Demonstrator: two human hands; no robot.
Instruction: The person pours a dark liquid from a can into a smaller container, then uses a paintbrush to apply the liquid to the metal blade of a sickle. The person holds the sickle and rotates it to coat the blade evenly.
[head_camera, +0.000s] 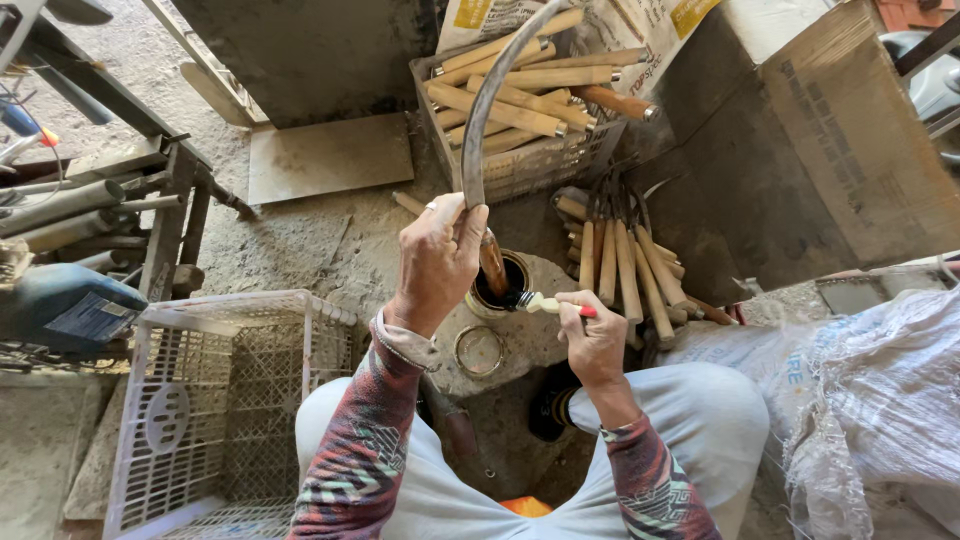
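Observation:
My left hand (438, 262) grips a sickle (480, 130) by its curved grey blade, near where the blade meets the handle. The brown wet-looking wooden handle (493, 263) points down over a small open tin of dark liquid (500, 283). My right hand (595, 335) holds a small paintbrush (545, 303) with a pale handle and red end. Its bristles touch the lower end of the handle at the tin's rim. The tin stands on a round stone block (530, 330), beside its lid (479, 350).
A grey crate (540, 160) of pale-handled sickles stands ahead, and more sickles (625, 265) lean in a bundle to its right. An empty white plastic crate (200, 400) sits at my left knee. White sacks (880, 400) lie right; metal pipes (70, 205) and a blue tool left.

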